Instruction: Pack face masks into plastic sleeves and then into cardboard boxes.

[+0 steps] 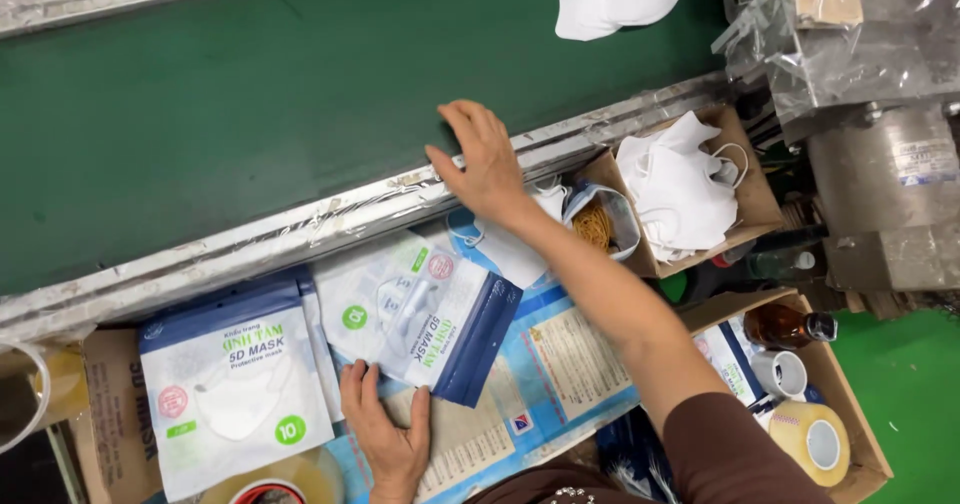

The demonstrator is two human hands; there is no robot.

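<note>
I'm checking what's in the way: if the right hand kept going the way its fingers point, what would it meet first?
Probably only the green conveyor belt: the right hand points up-left across it, and that stretch looks bare.

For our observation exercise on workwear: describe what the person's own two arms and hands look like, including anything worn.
Both hands are bare: no gloves or rings show. The right hand leads into a bare forearm, with a dark brown fabric sleeve beginning near the elbow. Only the left hand and wrist show, uncovered.
</note>
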